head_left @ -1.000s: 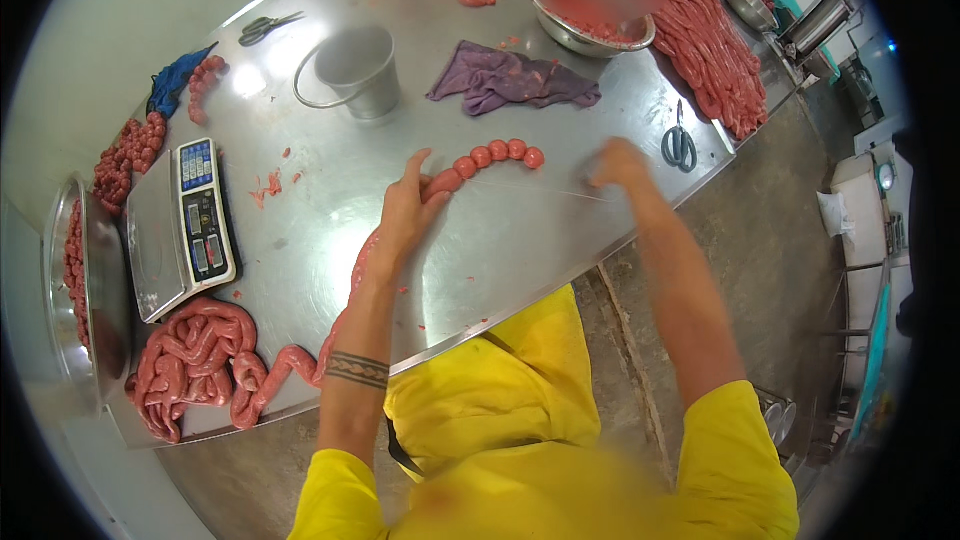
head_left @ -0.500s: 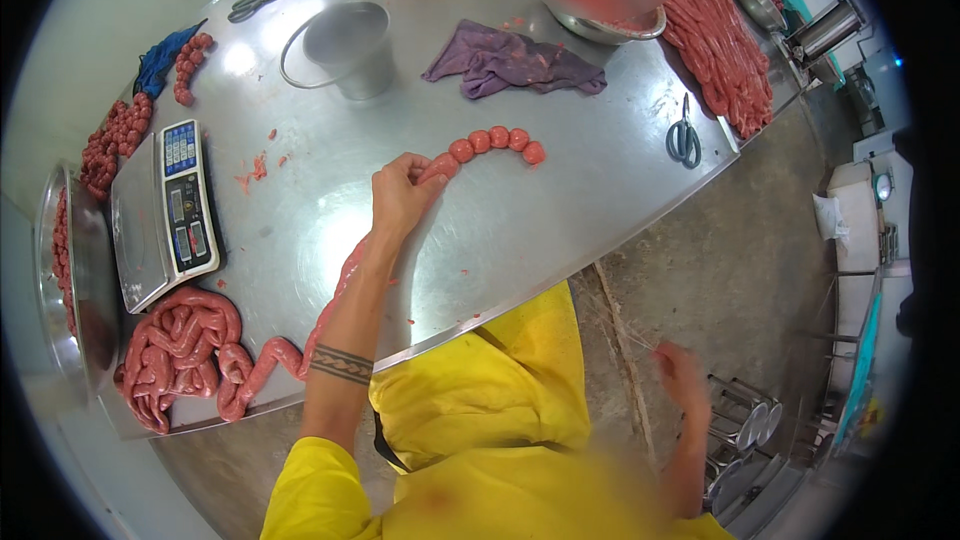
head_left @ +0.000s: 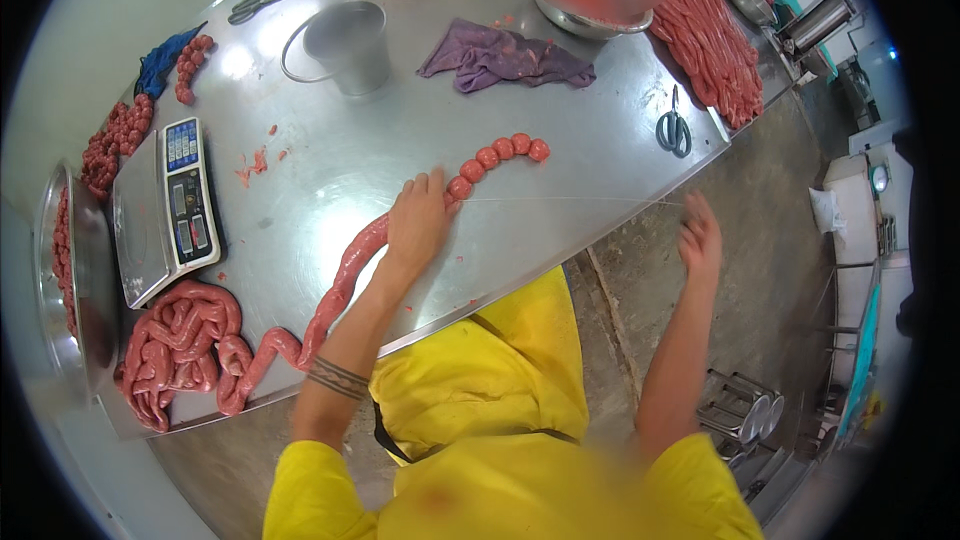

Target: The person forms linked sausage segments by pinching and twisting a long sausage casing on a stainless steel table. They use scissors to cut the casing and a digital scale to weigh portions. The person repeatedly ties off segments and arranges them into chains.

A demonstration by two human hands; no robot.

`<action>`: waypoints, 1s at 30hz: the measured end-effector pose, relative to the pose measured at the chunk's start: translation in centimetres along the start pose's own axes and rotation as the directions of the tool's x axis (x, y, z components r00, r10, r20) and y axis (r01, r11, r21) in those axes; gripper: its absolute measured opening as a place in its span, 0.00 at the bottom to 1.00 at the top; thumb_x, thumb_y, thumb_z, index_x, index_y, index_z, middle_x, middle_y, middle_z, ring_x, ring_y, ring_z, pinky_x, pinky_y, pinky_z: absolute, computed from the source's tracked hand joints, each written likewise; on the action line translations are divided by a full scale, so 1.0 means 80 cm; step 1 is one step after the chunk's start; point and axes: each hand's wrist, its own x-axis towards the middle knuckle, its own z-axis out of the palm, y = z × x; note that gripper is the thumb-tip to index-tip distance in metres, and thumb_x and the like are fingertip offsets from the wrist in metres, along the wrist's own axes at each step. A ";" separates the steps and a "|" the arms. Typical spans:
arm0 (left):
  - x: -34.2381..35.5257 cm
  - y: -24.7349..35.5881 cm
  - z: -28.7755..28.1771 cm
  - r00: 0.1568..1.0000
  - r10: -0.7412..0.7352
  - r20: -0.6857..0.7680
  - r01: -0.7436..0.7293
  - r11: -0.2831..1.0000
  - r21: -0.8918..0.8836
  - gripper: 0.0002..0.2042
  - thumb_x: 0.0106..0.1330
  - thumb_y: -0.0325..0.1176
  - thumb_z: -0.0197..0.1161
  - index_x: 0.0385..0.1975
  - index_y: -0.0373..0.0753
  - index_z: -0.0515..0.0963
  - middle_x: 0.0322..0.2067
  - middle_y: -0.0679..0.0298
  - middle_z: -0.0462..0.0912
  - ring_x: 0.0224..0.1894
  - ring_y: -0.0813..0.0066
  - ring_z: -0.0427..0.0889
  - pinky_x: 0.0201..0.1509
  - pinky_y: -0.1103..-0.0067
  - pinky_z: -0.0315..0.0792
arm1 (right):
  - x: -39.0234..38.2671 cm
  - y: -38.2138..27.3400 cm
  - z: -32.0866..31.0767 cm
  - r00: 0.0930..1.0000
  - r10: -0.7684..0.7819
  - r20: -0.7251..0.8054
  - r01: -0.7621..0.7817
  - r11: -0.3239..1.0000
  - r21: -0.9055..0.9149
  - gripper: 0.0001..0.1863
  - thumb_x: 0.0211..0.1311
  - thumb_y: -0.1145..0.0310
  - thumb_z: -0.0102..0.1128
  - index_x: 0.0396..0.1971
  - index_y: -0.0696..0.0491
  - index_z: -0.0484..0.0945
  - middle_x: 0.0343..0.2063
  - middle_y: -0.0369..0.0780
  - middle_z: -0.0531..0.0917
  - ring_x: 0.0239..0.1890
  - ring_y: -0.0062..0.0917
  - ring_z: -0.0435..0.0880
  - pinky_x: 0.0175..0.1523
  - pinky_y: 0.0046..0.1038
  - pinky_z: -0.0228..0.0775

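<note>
My left hand (head_left: 420, 218) is closed on a long raw sausage (head_left: 345, 275) lying across the metal table (head_left: 540, 240). Just past its fingers, the sausage is tied into several round links (head_left: 487, 157) that curve away to the right. A thin white string (head_left: 570, 199) runs taut from beside the left hand out to my right hand (head_left: 702, 235), raised beyond the table's edge with its fingers pinched on it. The rest of the sausage trails to a coiled pile (head_left: 190, 335) at the table's near left corner.
A digital scale (head_left: 185, 195) and a steel bowl of links (head_left: 92, 290) stand left. Farther back are a bucket (head_left: 348, 65), a purple cloth (head_left: 505, 57) and a bowl of red meat (head_left: 580, 25). Scissors (head_left: 674, 128) lie near the right edge, beside piled sausages (head_left: 710, 55).
My right hand has risen and the string is now drawn across the table. The left hand has shifted slightly down and right, lying lower over the sausage.
</note>
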 end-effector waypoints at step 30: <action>-0.026 0.020 -0.084 0.782 -0.027 0.622 0.061 0.998 -0.033 0.11 0.69 0.36 0.65 0.38 0.33 0.83 0.43 0.53 0.83 0.47 0.51 0.84 0.49 0.59 0.81 | -0.111 0.039 -0.026 0.936 0.021 0.350 0.349 0.045 -0.936 0.36 0.69 0.78 0.54 0.77 0.44 0.66 0.37 0.40 0.82 0.36 0.27 0.80 0.45 0.33 0.76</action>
